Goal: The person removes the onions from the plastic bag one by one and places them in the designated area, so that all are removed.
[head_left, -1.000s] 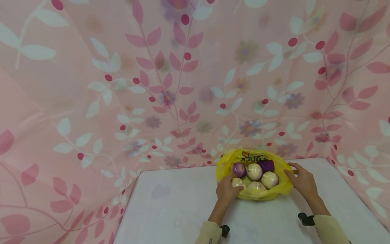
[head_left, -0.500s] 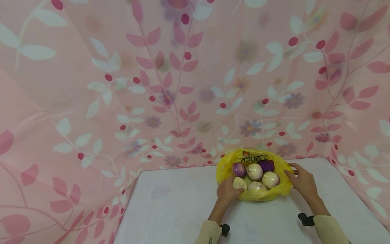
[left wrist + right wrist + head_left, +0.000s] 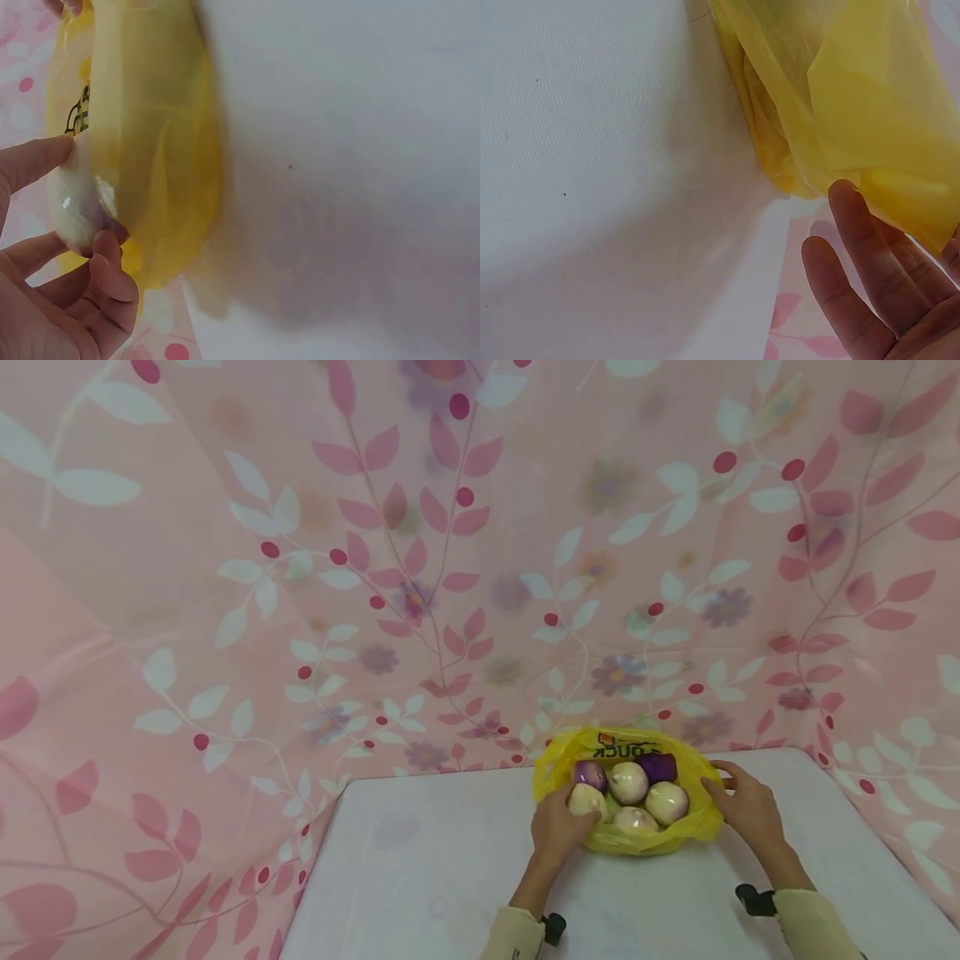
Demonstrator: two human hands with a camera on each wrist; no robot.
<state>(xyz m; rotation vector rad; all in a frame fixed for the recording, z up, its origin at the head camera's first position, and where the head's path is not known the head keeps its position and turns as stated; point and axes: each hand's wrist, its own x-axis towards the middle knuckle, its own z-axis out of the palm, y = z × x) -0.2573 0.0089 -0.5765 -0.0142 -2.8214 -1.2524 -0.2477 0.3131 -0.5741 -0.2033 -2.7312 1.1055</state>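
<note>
While left hand (image 3: 557,828) grips onion (image 3: 584,798), bag (image 3: 693,827) gapes.

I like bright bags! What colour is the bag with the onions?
Yellow bag, clearest from the head camera.

Crumpled yellow plastic bag (image 3: 626,839) sitting open on the white worktop (image 3: 450,860), pale onion (image 3: 586,798) at its left edge — gripped in the left hand (image 3: 557,831), right hand (image 3: 750,810) touching the bag's right rim
</note>
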